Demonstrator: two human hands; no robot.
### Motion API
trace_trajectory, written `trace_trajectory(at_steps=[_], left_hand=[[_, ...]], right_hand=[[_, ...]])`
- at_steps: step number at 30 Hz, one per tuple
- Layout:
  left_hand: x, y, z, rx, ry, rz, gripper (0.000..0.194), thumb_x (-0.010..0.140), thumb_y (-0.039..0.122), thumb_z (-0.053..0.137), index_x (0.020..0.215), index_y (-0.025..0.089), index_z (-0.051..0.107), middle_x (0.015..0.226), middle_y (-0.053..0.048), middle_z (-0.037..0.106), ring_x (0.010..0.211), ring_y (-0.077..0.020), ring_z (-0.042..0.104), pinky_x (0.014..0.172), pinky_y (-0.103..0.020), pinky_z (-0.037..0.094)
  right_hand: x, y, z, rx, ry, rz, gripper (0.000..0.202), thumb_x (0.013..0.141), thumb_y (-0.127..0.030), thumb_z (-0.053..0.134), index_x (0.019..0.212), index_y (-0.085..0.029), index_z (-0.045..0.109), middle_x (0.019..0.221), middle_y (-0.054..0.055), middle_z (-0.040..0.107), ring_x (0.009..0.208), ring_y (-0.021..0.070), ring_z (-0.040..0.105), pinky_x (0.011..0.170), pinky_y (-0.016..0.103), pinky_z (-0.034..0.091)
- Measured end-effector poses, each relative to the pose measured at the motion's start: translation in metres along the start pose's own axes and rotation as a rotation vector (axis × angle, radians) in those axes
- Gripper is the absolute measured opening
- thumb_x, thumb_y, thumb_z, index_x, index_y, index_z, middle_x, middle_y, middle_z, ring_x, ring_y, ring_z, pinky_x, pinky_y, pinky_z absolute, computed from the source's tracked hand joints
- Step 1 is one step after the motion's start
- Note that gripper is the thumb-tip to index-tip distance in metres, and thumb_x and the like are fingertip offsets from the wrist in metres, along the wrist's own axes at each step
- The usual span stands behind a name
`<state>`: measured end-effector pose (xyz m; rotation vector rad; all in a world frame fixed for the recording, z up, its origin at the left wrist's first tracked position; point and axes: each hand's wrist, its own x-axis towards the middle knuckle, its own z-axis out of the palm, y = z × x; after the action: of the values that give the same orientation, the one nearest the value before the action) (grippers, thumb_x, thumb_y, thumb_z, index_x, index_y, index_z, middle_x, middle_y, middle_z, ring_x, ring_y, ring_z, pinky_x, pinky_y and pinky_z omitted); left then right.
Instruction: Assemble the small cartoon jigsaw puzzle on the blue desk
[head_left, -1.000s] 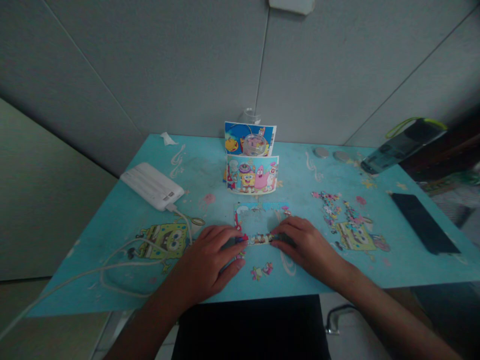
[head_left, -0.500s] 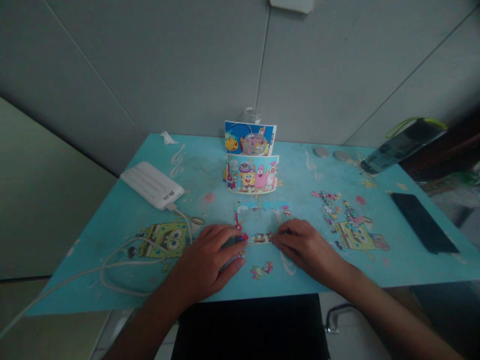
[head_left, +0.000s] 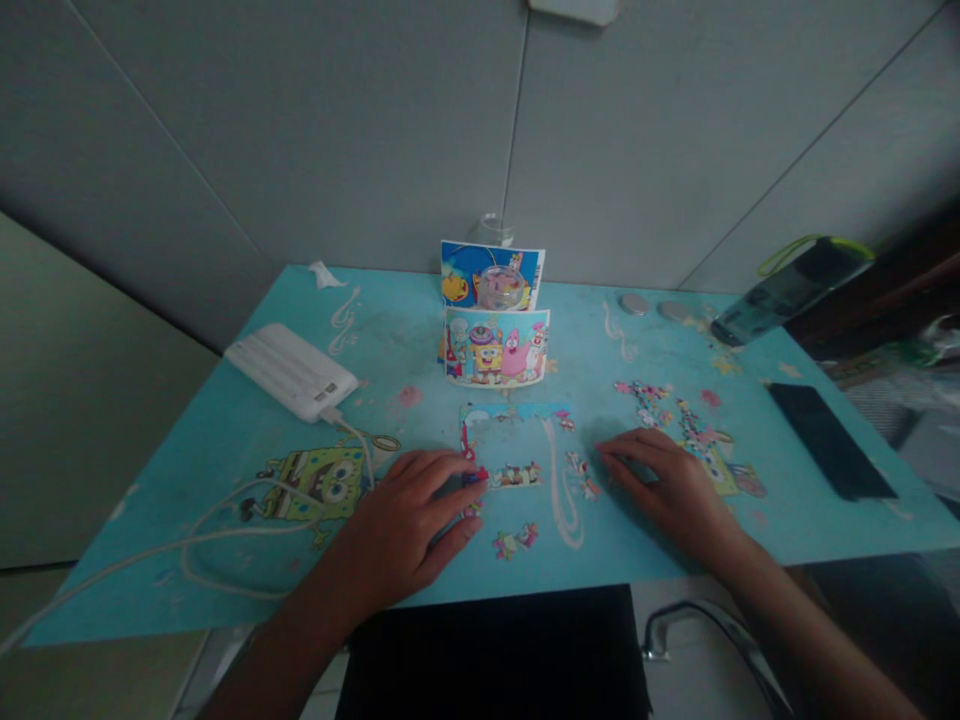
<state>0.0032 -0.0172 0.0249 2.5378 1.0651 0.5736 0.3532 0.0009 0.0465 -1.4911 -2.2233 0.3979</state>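
Note:
A partly joined puzzle border (head_left: 517,474) lies on the blue table, with a top strip, a left side and a bottom strip. My left hand (head_left: 420,515) rests at its lower left corner, fingers apart, fingertips on the pieces there. My right hand (head_left: 664,480) hovers or rests right of the border, fingers loosely bent and thumb apart, holding nothing visible. Between it and the border is a small joined cluster (head_left: 582,474). Another cluster (head_left: 515,541) lies nearer the front edge. Loose pieces (head_left: 651,402) are heaped beyond my right hand. A picture card (head_left: 496,347) stands behind the border.
A white power bank (head_left: 291,370) with a cable lies at left. Behind the card are a blue card (head_left: 459,272) and a glass jar (head_left: 501,288). Two round lids (head_left: 634,304), a bottle (head_left: 791,290) and a dark phone (head_left: 831,440) are on the right.
My right hand has moved right, away from the bottom strip, uncovering the small cluster. My left hand stays at the lower left corner. The view has shifted slightly.

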Motion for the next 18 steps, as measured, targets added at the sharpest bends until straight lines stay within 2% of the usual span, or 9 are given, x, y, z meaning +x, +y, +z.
trace_trajectory(at_steps=[6,18], left_hand=[[-0.001,-0.002,-0.002,-0.046,-0.004,-0.033,0.037,0.1,0.026,0.054,0.135,0.029,0.063,0.136,-0.007,0.059,0.128,-0.0273,0.052,0.108,-0.05,0.042],[0.001,-0.001,-0.006,-0.122,-0.011,-0.092,0.034,0.103,0.027,0.049,0.134,0.03,0.064,0.135,-0.005,0.061,0.126,-0.0249,0.053,0.108,-0.049,0.043]], right_hand=[[-0.003,-0.006,0.004,0.014,-0.048,0.012,0.021,0.101,-0.029,0.056,0.111,-0.025,0.075,0.104,0.008,0.073,0.095,0.0238,0.067,0.087,0.042,0.056],[-0.01,-0.046,0.014,0.122,-0.13,-0.154,0.022,0.102,-0.025,0.055,0.113,-0.025,0.074,0.105,0.009,0.071,0.097,0.0241,0.067,0.086,0.042,0.057]])
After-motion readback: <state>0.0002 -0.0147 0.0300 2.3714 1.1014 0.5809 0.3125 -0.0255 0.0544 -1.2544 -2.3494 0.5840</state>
